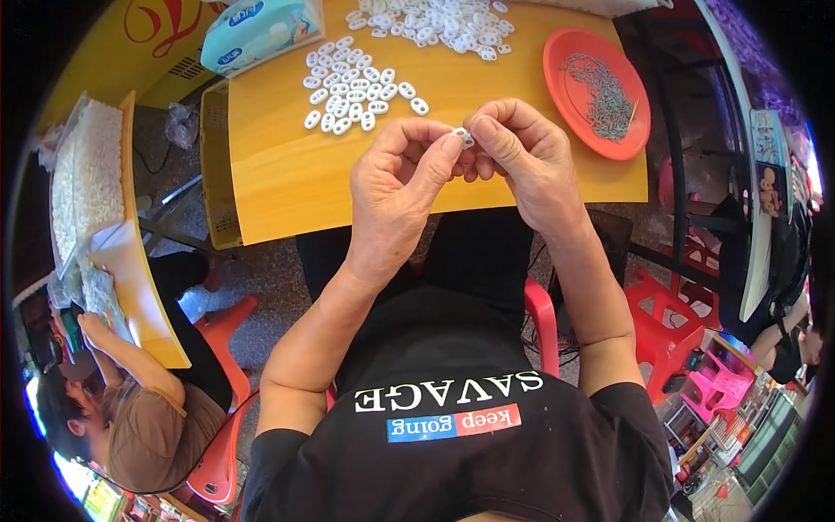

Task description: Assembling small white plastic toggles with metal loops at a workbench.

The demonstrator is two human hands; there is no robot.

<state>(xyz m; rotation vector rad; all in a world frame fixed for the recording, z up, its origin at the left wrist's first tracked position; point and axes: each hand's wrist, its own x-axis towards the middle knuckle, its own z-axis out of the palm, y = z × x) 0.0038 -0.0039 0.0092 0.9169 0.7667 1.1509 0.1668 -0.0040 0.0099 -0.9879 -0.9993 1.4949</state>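
Observation:
Just above the near edge of the yellow table, my left hand [396, 187] pinches a small white oval plastic piece with two holes [464, 137] between thumb and forefinger. Thumb and fingers of my right hand [529, 161] are pressed together at the other side of the same piece; whether they also grip something small there is hidden. Similar white oval pieces [357, 87] lie spread beyond my left hand, with a bigger heap [444, 22] at the far side. To the right, a red plate [561, 104] holds many thin grey metal pins [609, 103].
A blue tissue pack [261, 35] stands at the table's [287, 191] far left corner. Beside the table is a yellow crate [219, 165]. Another person [148, 409] sits at a second table on the left. Red stools [661, 322] stand at the right.

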